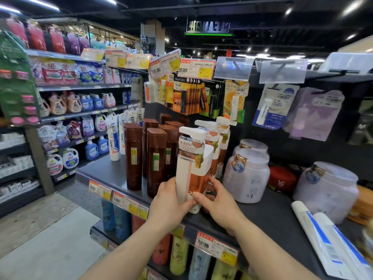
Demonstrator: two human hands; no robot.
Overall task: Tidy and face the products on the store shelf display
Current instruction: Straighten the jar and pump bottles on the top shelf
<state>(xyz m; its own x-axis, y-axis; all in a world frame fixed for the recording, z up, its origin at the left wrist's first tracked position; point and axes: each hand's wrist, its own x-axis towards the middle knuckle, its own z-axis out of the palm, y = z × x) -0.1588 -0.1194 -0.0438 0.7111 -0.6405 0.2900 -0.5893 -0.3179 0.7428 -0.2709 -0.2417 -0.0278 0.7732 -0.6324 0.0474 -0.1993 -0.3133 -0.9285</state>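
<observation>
Head view — both hands, left hand [168, 201] and right hand [217, 203], grip pump bottle [193, 168] at shelf [268, 217] front edge; facing step under way; next — likely turn label forward, align with row.

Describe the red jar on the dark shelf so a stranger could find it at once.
Start at the dark shelf where the left hand and right hand hold a white pump bottle. Look right, past the big pale tub, toward the back. The red jar sits low there, the only red, squat one, marked VS.
</observation>
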